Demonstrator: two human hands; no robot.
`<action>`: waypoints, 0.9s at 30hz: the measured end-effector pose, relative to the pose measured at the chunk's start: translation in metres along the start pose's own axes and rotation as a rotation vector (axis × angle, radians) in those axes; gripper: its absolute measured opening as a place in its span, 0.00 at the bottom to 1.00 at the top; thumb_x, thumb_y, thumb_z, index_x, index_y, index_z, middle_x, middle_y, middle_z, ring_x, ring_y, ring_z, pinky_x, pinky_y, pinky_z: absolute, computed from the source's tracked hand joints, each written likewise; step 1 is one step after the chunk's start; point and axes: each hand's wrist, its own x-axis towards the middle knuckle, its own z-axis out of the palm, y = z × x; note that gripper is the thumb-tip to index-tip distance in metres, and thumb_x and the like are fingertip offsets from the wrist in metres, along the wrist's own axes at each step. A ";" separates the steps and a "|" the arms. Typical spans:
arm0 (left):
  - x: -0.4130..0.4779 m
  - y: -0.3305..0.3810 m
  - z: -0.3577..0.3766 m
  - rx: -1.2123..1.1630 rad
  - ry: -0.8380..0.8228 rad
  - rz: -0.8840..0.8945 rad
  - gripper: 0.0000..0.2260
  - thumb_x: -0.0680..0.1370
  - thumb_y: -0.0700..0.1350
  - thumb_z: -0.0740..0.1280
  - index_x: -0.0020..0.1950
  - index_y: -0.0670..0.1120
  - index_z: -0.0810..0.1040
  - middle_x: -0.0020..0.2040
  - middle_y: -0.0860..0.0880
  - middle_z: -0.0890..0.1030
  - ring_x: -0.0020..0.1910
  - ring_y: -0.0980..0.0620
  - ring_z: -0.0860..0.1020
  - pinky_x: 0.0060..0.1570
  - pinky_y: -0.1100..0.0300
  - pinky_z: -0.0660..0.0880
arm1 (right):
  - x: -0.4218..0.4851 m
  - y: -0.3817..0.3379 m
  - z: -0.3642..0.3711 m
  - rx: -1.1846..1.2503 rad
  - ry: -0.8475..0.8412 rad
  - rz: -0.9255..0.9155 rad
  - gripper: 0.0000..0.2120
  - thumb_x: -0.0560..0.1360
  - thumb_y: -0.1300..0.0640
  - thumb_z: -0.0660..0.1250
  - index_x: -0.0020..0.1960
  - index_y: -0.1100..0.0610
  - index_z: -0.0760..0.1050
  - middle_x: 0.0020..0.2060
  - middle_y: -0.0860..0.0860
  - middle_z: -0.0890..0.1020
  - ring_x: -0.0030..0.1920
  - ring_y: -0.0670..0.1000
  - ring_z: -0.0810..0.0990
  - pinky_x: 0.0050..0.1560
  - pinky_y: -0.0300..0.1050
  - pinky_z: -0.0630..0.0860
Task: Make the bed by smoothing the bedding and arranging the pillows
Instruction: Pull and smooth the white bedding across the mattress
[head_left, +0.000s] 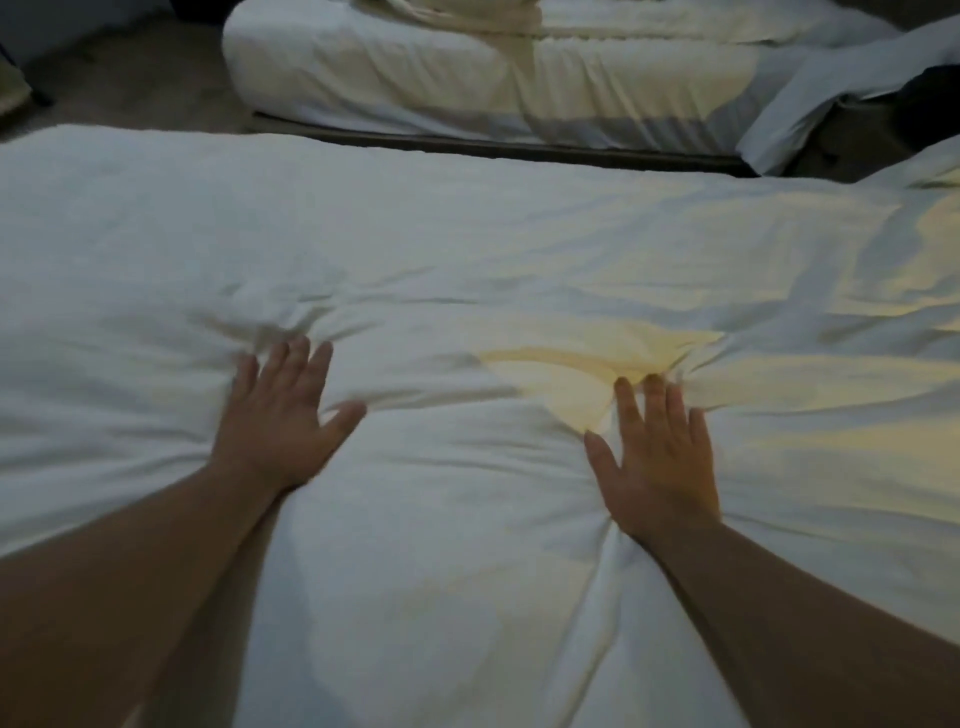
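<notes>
Two hands press flat on the white duvet (467, 234), which covers the near bed from edge to edge. The left hand (280, 415), slightly blurred, lies with fingers straight and spread. The right hand (660, 467) lies the same way, well apart from it. Creases fan out from under both palms, and yellowish light tints the cloth at the right fingertips. A second bed (415, 67) with rumpled sheets stands beyond the far edge.
</notes>
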 end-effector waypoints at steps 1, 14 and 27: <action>0.003 -0.001 0.007 -0.007 0.022 -0.003 0.40 0.72 0.71 0.42 0.79 0.50 0.53 0.79 0.46 0.55 0.78 0.48 0.51 0.75 0.48 0.43 | 0.000 -0.001 0.000 -0.004 -0.008 -0.003 0.36 0.76 0.34 0.44 0.78 0.52 0.54 0.76 0.60 0.58 0.76 0.60 0.54 0.75 0.59 0.52; 0.028 0.002 0.010 -0.032 0.019 0.008 0.40 0.72 0.69 0.41 0.79 0.48 0.52 0.80 0.46 0.52 0.79 0.49 0.49 0.75 0.48 0.42 | 0.019 0.000 0.008 0.003 -0.008 -0.023 0.37 0.75 0.34 0.48 0.76 0.55 0.60 0.72 0.61 0.65 0.73 0.62 0.63 0.72 0.60 0.56; -0.085 -0.129 -0.016 0.034 -0.011 -0.254 0.39 0.74 0.66 0.48 0.73 0.39 0.67 0.71 0.34 0.68 0.69 0.32 0.67 0.70 0.38 0.55 | 0.024 -0.142 -0.046 0.204 -0.093 -0.066 0.34 0.75 0.41 0.53 0.76 0.56 0.55 0.75 0.63 0.56 0.75 0.61 0.54 0.75 0.57 0.51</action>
